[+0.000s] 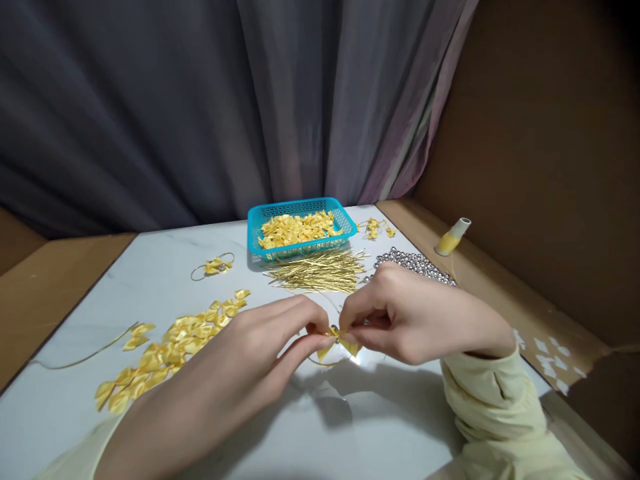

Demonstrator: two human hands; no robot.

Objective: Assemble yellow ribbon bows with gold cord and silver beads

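Observation:
Both hands meet over the white tabletop (165,287). My left hand (250,363) pinches one side of a small yellow ribbon bow (338,342), fingers closed on it. My right hand (405,313) pinches the other side of the same bow, fingers curled tight. A thin gold wire loop hangs under the bow. A scatter of yellow ribbon pieces (167,350) lies just left of my left hand.
A blue plastic basket (255,230) of yellow ribbon pieces stands at the back. In front of it lie gold wire ties (320,270) and small silver bells (417,263). A finished bow on a loop (217,267), a thread spool (453,237), a brown board wall on the right.

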